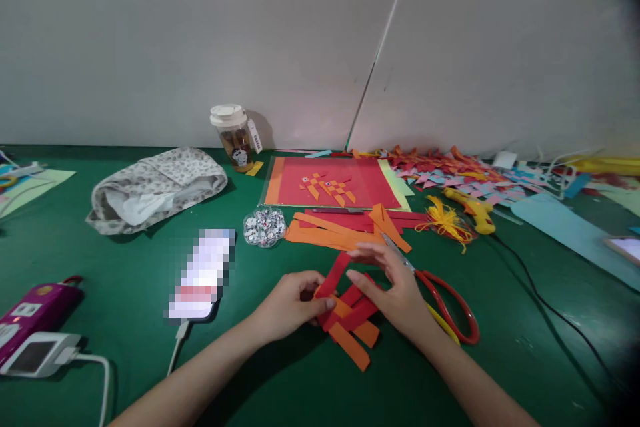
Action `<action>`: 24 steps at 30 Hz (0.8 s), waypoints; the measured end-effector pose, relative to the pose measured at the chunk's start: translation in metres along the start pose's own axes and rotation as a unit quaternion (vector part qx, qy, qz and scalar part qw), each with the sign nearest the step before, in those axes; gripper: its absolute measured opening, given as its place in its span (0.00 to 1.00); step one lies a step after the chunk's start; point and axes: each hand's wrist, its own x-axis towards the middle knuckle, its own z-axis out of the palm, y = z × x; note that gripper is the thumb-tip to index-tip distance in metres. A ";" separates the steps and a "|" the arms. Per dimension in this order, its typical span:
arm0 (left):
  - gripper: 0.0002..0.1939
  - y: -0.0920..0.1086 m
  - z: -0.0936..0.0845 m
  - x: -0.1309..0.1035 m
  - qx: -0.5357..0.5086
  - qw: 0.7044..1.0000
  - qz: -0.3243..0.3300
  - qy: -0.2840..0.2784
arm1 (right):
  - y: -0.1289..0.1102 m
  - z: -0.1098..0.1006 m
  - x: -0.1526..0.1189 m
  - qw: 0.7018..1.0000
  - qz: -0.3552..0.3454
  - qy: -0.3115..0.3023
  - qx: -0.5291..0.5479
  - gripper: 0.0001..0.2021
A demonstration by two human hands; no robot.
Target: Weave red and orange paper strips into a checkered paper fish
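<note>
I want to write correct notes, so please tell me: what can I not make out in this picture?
Head view:
- Phone screen: pixelated, unreadable.
- Left hand: some fingertips behind paper strips.
- Scissors: part of the handles behind right hand.
- Far-right device: cut off by the picture edge.

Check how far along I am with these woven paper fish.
Two fish look done: woven, with eyes, on the red sheet. In hand is a partly woven piece, pinched by your left hand, your right hand at its strips. Its red and orange ends stick out and no eye shows, so tightening, trimming and an eye are probably left.
</note>
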 end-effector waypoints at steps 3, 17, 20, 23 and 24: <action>0.14 0.002 -0.003 0.003 -0.043 0.998 0.002 0.046 | 0.003 -0.008 0.007 0.993 0.033 0.079 0.087 0.17; 0.15 -0.005 0.003 0.006 -0.064 0.996 0.062 0.031 | -0.008 -0.006 0.004 0.980 0.144 -0.103 0.095 0.16; 0.13 -0.006 0.001 0.005 -0.015 0.997 0.067 0.045 | -0.009 -0.007 0.005 0.981 0.130 -0.116 0.078 0.12; 0.11 -0.005 0.000 0.005 0.001 0.997 0.065 0.045 | -0.009 -0.006 0.005 0.984 0.127 -0.108 0.057 0.12; 0.11 -0.005 0.000 0.005 0.003 0.997 0.064 0.038 | -0.009 -0.005 0.005 0.986 0.125 -0.103 0.045 0.13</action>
